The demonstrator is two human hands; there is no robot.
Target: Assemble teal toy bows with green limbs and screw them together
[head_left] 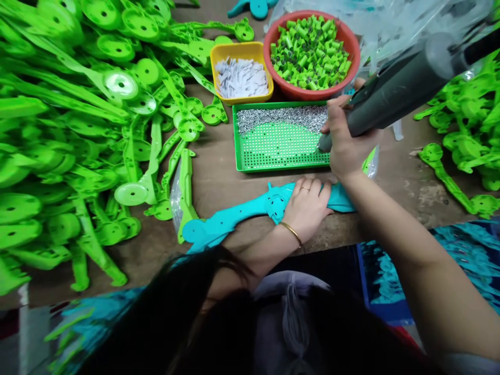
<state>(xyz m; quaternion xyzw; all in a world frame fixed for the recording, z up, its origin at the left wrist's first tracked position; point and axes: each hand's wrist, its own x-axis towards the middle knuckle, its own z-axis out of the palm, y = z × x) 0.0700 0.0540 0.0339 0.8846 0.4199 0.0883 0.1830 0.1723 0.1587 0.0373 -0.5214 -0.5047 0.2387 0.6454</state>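
Note:
My right hand point(346, 135) is wrapped round a grey electric screwdriver point(398, 86), whose tip points down over the right end of a green perforated tray point(239, 153). Small silver screws point(281, 119) are heaped along that tray's far side. Over a long teal plastic part point(242, 211) lies my left hand point(307, 205), its fingers curled across the part and holding it on the table. The fingertips' undersides are hidden. A gold bangle circles the left wrist.
Bright green plastic parts point(121, 86) pile up on the left, with more point(464, 151) on the right. Behind the tray stand a yellow bin point(244, 99) of whitish strips and a red bowl point(312, 94) of short green pieces. A blue crate point(365, 281) of teal parts sits below the table's edge.

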